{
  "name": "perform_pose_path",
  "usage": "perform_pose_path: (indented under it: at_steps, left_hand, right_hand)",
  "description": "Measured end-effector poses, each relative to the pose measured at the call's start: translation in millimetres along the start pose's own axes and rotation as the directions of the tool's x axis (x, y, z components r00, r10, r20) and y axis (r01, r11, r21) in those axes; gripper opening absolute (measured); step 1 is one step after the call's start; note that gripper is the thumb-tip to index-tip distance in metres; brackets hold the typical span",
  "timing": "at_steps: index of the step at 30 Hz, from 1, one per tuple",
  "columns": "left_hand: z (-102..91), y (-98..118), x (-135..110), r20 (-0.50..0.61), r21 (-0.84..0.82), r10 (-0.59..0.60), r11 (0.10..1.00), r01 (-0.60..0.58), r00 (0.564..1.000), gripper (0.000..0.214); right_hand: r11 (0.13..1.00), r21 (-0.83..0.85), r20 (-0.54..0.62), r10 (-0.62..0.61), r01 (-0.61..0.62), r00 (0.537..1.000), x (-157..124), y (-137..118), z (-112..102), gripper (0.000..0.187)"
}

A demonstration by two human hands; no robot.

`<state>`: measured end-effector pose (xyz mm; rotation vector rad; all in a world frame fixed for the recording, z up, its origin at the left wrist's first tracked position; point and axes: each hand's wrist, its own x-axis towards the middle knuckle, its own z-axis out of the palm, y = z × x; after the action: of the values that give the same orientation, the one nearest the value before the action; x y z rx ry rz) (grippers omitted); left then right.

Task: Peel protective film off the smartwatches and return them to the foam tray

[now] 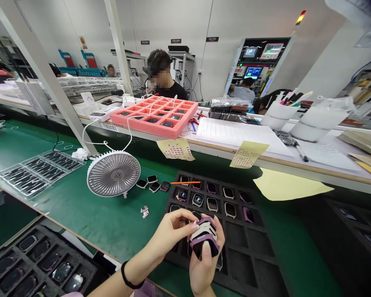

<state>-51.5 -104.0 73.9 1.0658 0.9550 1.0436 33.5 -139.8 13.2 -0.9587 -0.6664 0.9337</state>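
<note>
My right hand [204, 264] grips a stack of several purple and white smartwatch cases [205, 237] from below, with the thumb across its front. My left hand [170, 231] is at the stack's left side, its fingertips pinching the upper cases. Under both hands lies a black foam tray [245, 247] with square compartments, many holding watch cases [212, 204]. The hands hide part of the tray. Left of it, several loose watch cases [151, 183] and small white labels [144, 211] lie on the green mat [111, 227].
A round white desk fan [113, 173] stands on the mat, beside clear trays of dark watch parts [40, 172]. Another black tray [40, 264] sits at lower left. Beyond the raised shelf [266, 163], with its pink tray [154, 115] and papers, a co-worker [167, 80] sits.
</note>
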Motion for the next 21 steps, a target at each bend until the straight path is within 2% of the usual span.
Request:
perform_pose_path:
  at_steps: [4,9,15,19,21]
  left_hand:
    - [2.0,5.0,-7.6,-0.100,0.254,0.222,0.948,-0.190,0.970,0.011]
    - [6.6,7.0,-11.4,-0.112,0.362,0.364,0.882,-0.304,0.924,0.006]
    - [11.4,-1.2,-13.3,-0.155,0.341,0.442,0.864,-0.372,0.884,0.005]
    - [10.3,-7.7,-14.9,-0.061,0.254,0.424,0.882,-0.397,0.904,0.009]
    - [9.6,-9.6,-15.3,-0.029,0.251,0.422,0.881,-0.402,0.906,0.013]
  right_hand:
    - [0.998,-0.037,0.036,-0.050,0.051,0.998,-0.4,7.1,-5.4,0.059]
    - [0.990,-0.058,0.064,-0.127,0.131,0.990,-1.5,13.7,-10.3,0.058]
    - [0.990,-0.067,0.049,-0.122,0.126,0.991,-2.9,8.6,-7.9,0.063]
    - [0.998,-0.036,0.010,-0.053,0.053,0.999,-2.2,4.5,-6.7,0.065]
    - [0.997,-0.046,0.008,-0.057,0.057,0.998,-1.7,4.8,-7.4,0.064]
